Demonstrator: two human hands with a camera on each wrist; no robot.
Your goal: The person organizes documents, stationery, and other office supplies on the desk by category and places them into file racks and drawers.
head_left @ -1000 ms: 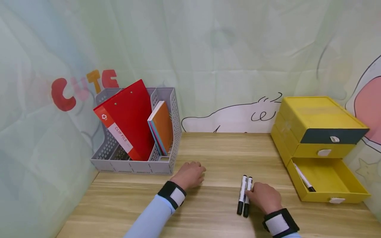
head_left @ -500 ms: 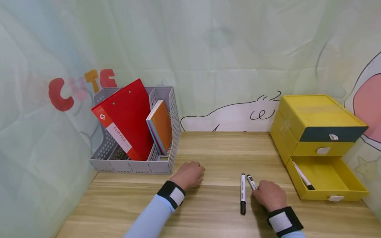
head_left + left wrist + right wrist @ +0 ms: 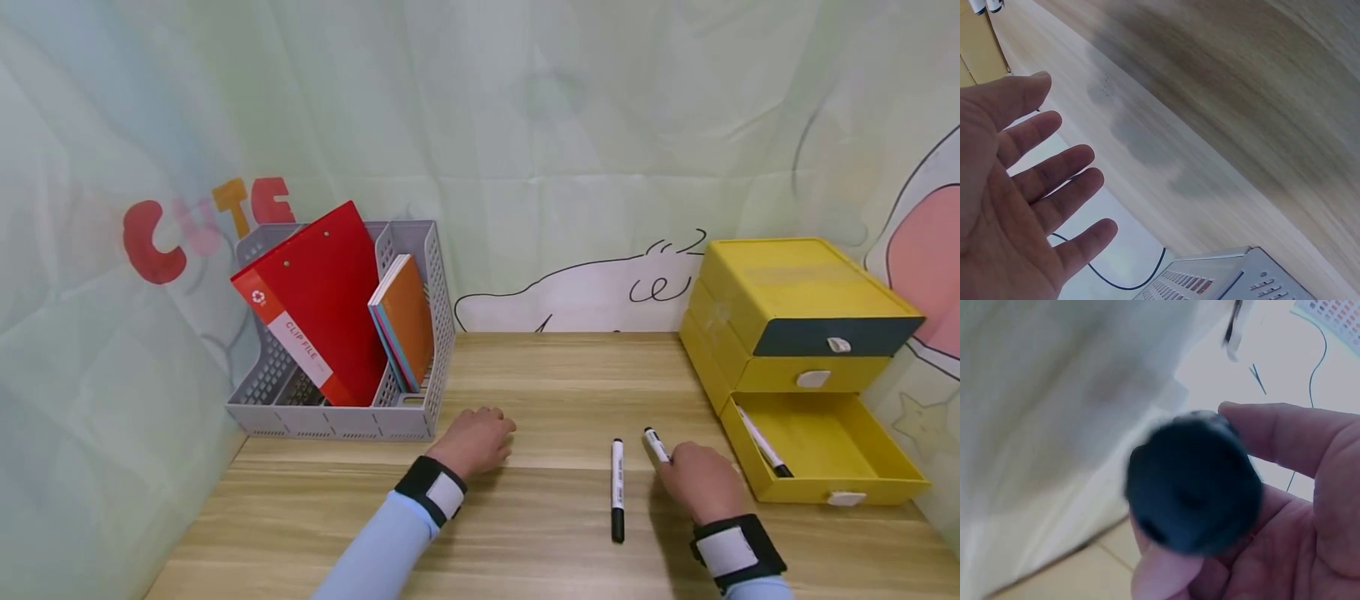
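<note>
Black-capped and white-barrelled, the held marker [image 3: 657,444] is sticking out of the right hand [image 3: 701,492] in the lower right of the head view, its tip angling up and left over the wooden desk [image 3: 540,383]. The fingers are curling round its barrel. A second marker [image 3: 617,490] is lying just left of that hand, apart from it. The left hand [image 3: 476,442] is resting near the lower centre, its fingers relaxed and holding nothing. At right, the yellow drawer unit [image 3: 795,333] is standing with its bottom drawer [image 3: 825,454] pulled open and a third marker [image 3: 763,452] lying inside along the left wall. At left, a grey file rack [image 3: 352,400] is holding a red clip file [image 3: 318,300] and an orange notebook [image 3: 408,321].

In the left wrist view, the left hand [image 3: 1016,206] is filling the left side, its fingers straight and slightly spread above the desk [image 3: 1241,94].

In the right wrist view, the held marker's [image 3: 1194,481] black end is filling the centre, blurred, with the right hand's fingers [image 3: 1285,434] wrapping it from the right and below.

Judging from this, the grip is doing best kept firm near mid-barrel, with the marker lifted clear of the drawer's near rim and lined up alongside the one inside.
</note>
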